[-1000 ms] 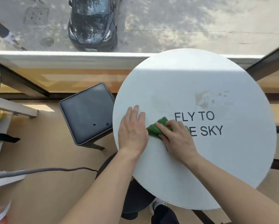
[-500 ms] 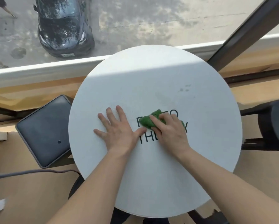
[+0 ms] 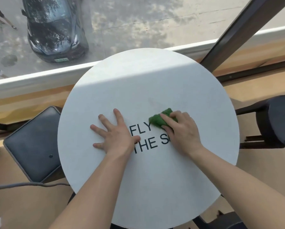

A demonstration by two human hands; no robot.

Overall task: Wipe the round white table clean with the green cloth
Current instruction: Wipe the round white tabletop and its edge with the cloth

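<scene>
The round white table (image 3: 138,83) fills the middle of the head view, with black lettering partly hidden under my hands. A bunched green cloth (image 3: 159,119) lies on the tabletop just right of centre. My right hand (image 3: 181,131) presses down on the cloth, fingers curled over it. My left hand (image 3: 115,134) rests flat on the table to the left of the lettering, fingers spread, holding nothing. A faint smear shows on the surface just beyond the cloth.
A dark square stool (image 3: 32,144) stands at the table's left edge. A black round stool (image 3: 280,119) sits at the right. A grey cable (image 3: 23,185) runs along the floor at lower left. A window with a dark slanted frame (image 3: 237,30) lies beyond the table.
My right hand has slid the green cloth rightward and away from me across the lettering. The brown stain seen a second ago is gone. My left hand stays flat, fingers spread wider.
</scene>
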